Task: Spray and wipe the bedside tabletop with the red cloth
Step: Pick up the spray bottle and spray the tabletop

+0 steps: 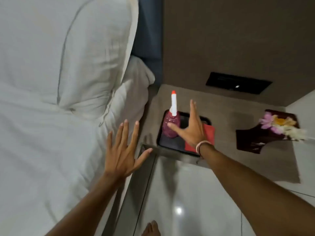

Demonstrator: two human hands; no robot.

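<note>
A pink spray bottle (171, 124) with a white trigger head and red nozzle stands upright in a black tray (167, 143) on the grey bedside tabletop (226, 147). A folded red cloth (208, 132) lies in the tray's right part, partly hidden by my wrist. My right hand (190, 127) is spread over the tray with fingers apart; its thumb touches or nearly touches the bottle's side. My left hand (121, 151) hovers open over the bed's edge, left of the table, holding nothing.
A white duvet and pillows (59, 99) fill the left. A dark tray with flowers (269, 132) sits at the right of the tabletop. A black wall panel (238, 83) is behind. Glossy floor tiles (187, 201) and my foot (151, 229) lie below.
</note>
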